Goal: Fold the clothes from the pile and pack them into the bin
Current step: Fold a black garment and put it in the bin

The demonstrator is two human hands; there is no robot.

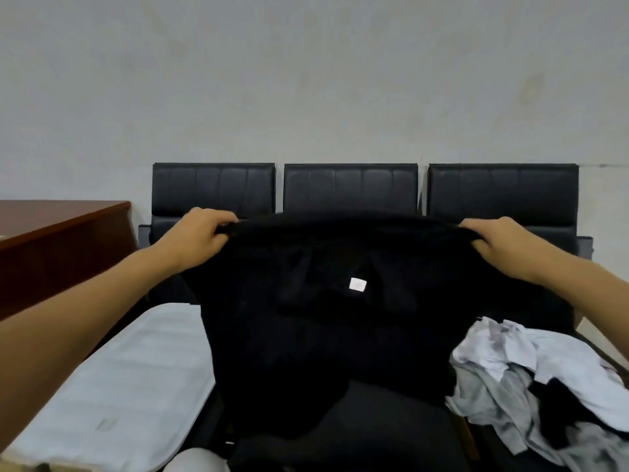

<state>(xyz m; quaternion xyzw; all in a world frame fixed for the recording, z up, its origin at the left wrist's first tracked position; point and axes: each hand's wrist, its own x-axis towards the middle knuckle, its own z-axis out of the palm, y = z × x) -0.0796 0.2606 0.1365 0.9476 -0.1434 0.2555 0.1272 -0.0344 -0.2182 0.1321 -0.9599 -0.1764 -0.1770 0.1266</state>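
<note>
Your two forearms enter the view from the lower left and lower right corners. Both forearms are bare to the frame edge; no sleeve, cuff, glove, watch or ring shows. Your left hand (200,235) and right hand (500,243) are likewise bare.

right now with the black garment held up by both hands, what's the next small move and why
Probably lower the black garment flat in front: the left hand and right hand grip its top edge, spread wide, and it hangs unfolded beside the pile.
</note>
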